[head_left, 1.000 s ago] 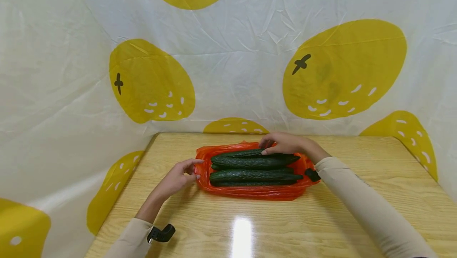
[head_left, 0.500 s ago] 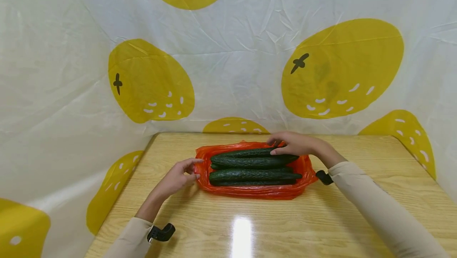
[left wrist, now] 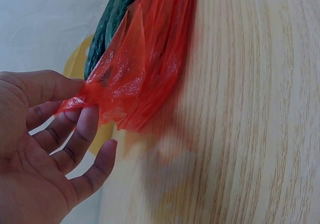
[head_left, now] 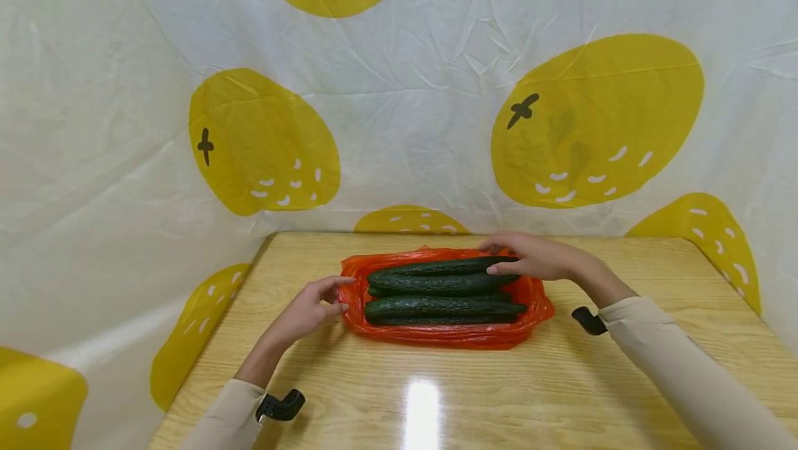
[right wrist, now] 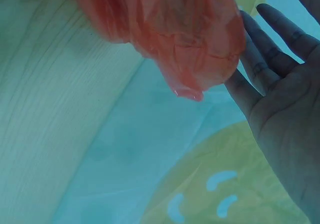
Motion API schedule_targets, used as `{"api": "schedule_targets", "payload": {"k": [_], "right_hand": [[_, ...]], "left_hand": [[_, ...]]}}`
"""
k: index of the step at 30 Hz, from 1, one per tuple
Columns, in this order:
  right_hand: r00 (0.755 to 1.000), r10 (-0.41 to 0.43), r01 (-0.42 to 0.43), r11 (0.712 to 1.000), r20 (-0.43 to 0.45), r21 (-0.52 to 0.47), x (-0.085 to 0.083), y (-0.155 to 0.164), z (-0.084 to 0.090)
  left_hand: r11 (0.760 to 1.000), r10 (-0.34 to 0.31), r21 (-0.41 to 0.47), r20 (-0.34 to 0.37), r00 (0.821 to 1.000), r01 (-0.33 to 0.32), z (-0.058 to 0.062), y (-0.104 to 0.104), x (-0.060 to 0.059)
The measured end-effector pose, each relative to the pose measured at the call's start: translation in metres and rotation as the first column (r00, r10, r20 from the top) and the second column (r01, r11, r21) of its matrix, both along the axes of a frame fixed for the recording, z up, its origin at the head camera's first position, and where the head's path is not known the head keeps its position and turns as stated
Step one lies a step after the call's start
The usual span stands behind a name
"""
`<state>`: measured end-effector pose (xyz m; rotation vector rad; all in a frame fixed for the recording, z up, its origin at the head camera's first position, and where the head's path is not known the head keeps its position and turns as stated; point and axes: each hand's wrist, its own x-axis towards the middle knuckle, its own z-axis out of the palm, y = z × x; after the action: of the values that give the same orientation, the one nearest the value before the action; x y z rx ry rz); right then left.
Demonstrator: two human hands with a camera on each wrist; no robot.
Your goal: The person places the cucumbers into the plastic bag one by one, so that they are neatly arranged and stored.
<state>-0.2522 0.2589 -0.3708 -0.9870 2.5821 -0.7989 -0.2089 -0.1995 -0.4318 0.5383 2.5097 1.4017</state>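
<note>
Several dark green cucumbers (head_left: 445, 306) lie side by side in a spread red plastic bag (head_left: 436, 337) on the table. At the bag's left end, my left hand (head_left: 309, 308) pinches its edge between thumb and fingers. The left wrist view shows the thin red film (left wrist: 120, 76) pulled up to that pinch. My right hand (head_left: 544, 257) is over the right ends of the back cucumbers, thumb in front and fingers behind. Seen from the right wrist, this hand (right wrist: 285, 93) has extended fingers beside the bag (right wrist: 185, 38) and grips nothing.
The wooden table (head_left: 349, 394) has a bright glare spot in front of the bag. Behind and to the left hangs a white curtain (head_left: 399, 152) printed with yellow fruit. A black wrist-worn device (head_left: 282, 406) sits at the left sleeve, another device (head_left: 589, 320) at the right.
My right hand has slid to the right along the back cucumbers toward their right ends. The left hand keeps its place at the bag's left edge, and the cucumbers lie almost as before.
</note>
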Motion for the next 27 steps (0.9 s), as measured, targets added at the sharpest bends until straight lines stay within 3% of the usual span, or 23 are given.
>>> {"api": "schedule_targets", "payload": {"k": [11, 19, 23, 27], "right_hand": [[0.997, -0.018, 0.014, 0.998, -0.079, -0.054, 0.024, 0.012, -0.005], [0.989, -0.121, 0.117, 0.992, -0.086, -0.051, 0.044, 0.02, 0.001], [0.975, -0.175, 0.17, 0.984, -0.134, -0.045, 0.054, 0.024, 0.006], [0.949, -0.188, 0.195, 0.981, -0.253, 0.001, 0.061, 0.028, 0.008]], "left_hand": [[1.0, -0.016, -0.015, -0.001, 1.0, 0.016, -0.003, -0.001, -0.002], [0.999, -0.035, -0.029, -0.011, 0.999, 0.035, 0.0, -0.003, -0.002], [0.997, -0.031, -0.066, -0.036, 0.999, 0.029, 0.004, -0.003, -0.003], [0.997, -0.013, -0.082, -0.038, 0.999, 0.01, 0.011, -0.004, -0.002]]}}
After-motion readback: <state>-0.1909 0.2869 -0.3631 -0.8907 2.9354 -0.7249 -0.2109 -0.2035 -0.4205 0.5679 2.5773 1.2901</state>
